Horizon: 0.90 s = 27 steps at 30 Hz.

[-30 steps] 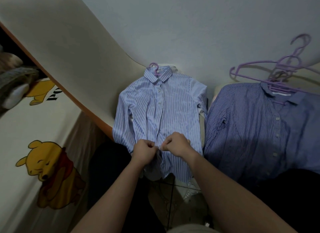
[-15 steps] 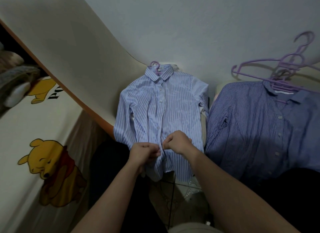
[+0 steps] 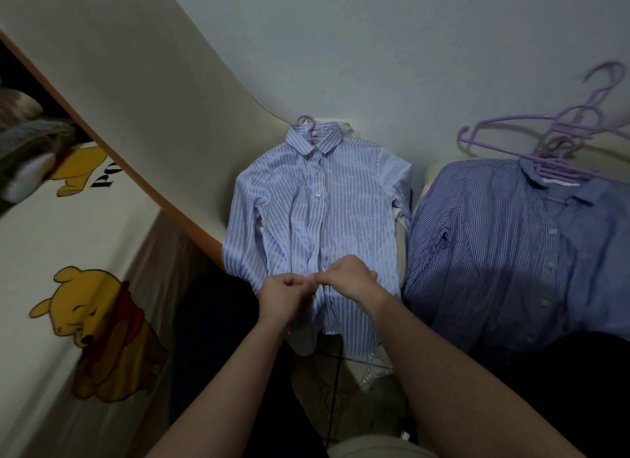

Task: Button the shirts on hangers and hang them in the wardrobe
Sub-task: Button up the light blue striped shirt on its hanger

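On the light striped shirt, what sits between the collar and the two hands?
Head view: the closed placket of the light striped shirt, with white buttons, from collar to left hand and right hand.

The light shirt (image 3: 320,225), pale blue with white stripes, lies spread flat on a purple hanger (image 3: 308,127), buttoned down most of its front. Just right of it lies the dark shirt (image 3: 494,253), possibly buttoned, with spare hangers (image 3: 552,150) on its collar.
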Motion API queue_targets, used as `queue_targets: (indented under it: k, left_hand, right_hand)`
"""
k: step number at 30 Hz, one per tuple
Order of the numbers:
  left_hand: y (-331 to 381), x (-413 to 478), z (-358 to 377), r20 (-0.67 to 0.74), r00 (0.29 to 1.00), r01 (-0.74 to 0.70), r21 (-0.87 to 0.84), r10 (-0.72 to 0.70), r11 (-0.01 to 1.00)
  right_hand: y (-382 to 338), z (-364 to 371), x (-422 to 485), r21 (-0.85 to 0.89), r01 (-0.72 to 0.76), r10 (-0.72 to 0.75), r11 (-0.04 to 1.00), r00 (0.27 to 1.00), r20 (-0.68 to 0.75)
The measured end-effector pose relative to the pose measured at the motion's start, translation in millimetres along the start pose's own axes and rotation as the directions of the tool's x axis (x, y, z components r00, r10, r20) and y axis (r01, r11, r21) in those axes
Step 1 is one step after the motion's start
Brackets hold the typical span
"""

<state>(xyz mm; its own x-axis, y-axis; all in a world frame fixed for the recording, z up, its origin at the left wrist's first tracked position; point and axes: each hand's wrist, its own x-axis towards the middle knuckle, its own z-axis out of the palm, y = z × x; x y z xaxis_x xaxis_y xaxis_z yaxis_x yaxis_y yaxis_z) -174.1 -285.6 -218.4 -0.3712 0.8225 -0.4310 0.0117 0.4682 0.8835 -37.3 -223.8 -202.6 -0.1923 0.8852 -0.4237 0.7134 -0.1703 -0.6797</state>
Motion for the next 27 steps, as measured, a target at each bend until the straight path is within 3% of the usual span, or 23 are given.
queue_targets:
  k: [6, 15, 24, 27]
  left_hand:
    - [1.2, 0.7, -1.0, 0.020, 1.000, -0.005, -0.003, 0.005, 1.000]
    - [12.5, 7.4, -9.2, 0.189, 0.965, 0.197, -0.061, -0.183, 0.978]
    - [19.5, 14.1, -8.6, 0.237, 0.943, 0.229, 0.037, -0.232, 0.973]
    - [12.6, 9.9, -3.6, 0.190, 0.971, 0.148, 0.015, -0.148, 0.989]
  right_hand:
    - [-0.1, 3.6, 4.4, -0.069, -0.009, 0.007, 0.998, 1.000, -0.025]
    - [20.7, 5.8, 14.1, 0.061, 0.103, -0.105, 0.993, 0.994, 0.036]
    - [21.7, 2.2, 8.3, 0.033, 0.169, -0.171, 0.985, 0.983, 0.071]
    - [20.5, 1.1, 4.2, 0.017, 0.167, -0.168, 0.986, 0.984, 0.062]
